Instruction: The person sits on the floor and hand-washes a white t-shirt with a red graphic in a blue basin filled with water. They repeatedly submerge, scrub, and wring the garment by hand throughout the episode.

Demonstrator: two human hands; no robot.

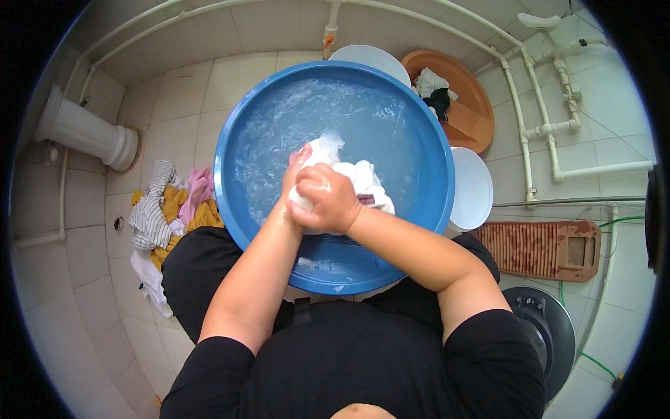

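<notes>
A big round blue basin (440, 202) of cloudy, sudsy water stands between my knees. Over its near half, both hands are closed on a wet white cloth (363, 178), bunched up, with a small dark patch near its right end. My left hand (296, 167) grips the cloth from the left side. Pressed against it, my right hand (324, 197) is wrapped round a fold, with suds on its skin. Part of the cloth hangs out to the right past my right wrist. The fingers of my left hand are partly hidden behind the right.
Left of the basin lies a pile of striped, yellow, pink and white clothes (173, 202). A brown tub (474, 126) with some clothes, a white bucket (472, 188), a brown washboard (534, 250) and a dark round lidded thing (541, 335) stand right. White pipes (516, 105) line the wall.
</notes>
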